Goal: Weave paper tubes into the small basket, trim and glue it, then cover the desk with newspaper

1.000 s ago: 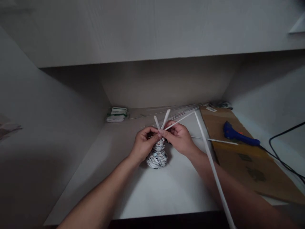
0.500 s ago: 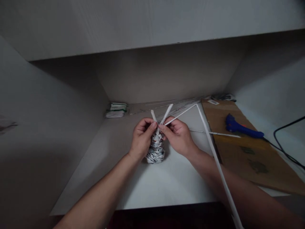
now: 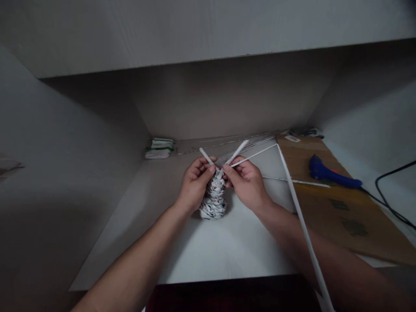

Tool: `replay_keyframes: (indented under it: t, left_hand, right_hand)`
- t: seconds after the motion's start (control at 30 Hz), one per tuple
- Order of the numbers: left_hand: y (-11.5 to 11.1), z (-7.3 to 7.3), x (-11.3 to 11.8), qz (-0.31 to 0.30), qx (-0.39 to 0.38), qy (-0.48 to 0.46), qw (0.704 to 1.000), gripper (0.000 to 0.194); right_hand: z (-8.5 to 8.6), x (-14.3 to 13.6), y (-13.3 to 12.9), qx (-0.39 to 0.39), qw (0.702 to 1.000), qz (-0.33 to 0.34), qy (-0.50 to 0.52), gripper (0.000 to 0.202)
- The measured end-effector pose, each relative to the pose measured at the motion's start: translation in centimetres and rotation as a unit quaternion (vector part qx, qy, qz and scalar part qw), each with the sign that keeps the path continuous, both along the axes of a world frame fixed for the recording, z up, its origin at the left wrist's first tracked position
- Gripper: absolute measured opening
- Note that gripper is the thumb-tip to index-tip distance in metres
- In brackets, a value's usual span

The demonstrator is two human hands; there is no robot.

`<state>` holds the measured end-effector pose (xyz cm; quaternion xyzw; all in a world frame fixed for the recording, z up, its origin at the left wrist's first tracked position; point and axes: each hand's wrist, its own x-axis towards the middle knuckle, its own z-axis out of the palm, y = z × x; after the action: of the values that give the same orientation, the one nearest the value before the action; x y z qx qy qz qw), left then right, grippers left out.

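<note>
A small vase-shaped piece woven from rolled paper strips [image 3: 213, 203] stands on the white shelf board between my hands. My left hand [image 3: 197, 180] pinches its narrow top edge, at the base of a short paper tube [image 3: 207, 155] that sticks up to the left. Opposite it, my right hand [image 3: 247, 180] has thumb and fingers closed on paper tubes at the rim. One thicker tube [image 3: 239, 149] leans up to the right there. A long, bent paper strip [image 3: 300, 216] runs from my right fingers, folds sharply, and comes down over my right forearm.
At right lies a cardboard sheet [image 3: 325, 216] bearing a blue glue gun [image 3: 333, 173] with a black cord. A thin paper stick [image 3: 302, 182] reaches onto the cardboard. Several more sticks [image 3: 256, 141] lie along the back. A white-and-green folded packet [image 3: 159, 148] sits back left. An upper shelf [image 3: 208, 34] overhangs.
The two upright tubes have spread farther apart, the left one leaning left and the right one leaning right. My right hand and the strip's fold have shifted slightly right.
</note>
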<state>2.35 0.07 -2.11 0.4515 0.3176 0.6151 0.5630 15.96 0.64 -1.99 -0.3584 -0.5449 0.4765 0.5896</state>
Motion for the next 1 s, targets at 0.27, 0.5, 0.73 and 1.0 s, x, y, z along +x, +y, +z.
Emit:
replay_keyframes:
  t: [0.27,0.5,0.73,1.0]
  left_hand:
    - [0.4,0.5,-1.1,-0.032,-0.018,0.061,0.997,0.021]
    - [0.1,0.1,-0.3,0.103,-0.007,0.095,0.99,0.024]
    - [-0.3,0.3,-0.1,0.061,0.01,0.107,0.992,0.021]
    - [-0.2,0.8,-0.3,0.006,-0.069,0.097,0.993,0.025]
  right_hand:
    - [-0.3,0.1,0.0,-0.016,0.999,0.028,0.006,0.026]
    - [-0.6,0.1,0.4,-0.031,0.998,0.055,-0.022,0.023]
    - [-1.0,0.3,0.5,0.005,0.994,-0.018,-0.11,0.018]
    - [-0.7,0.4,0.6,-0.007,0.997,-0.015,-0.078,0.017]
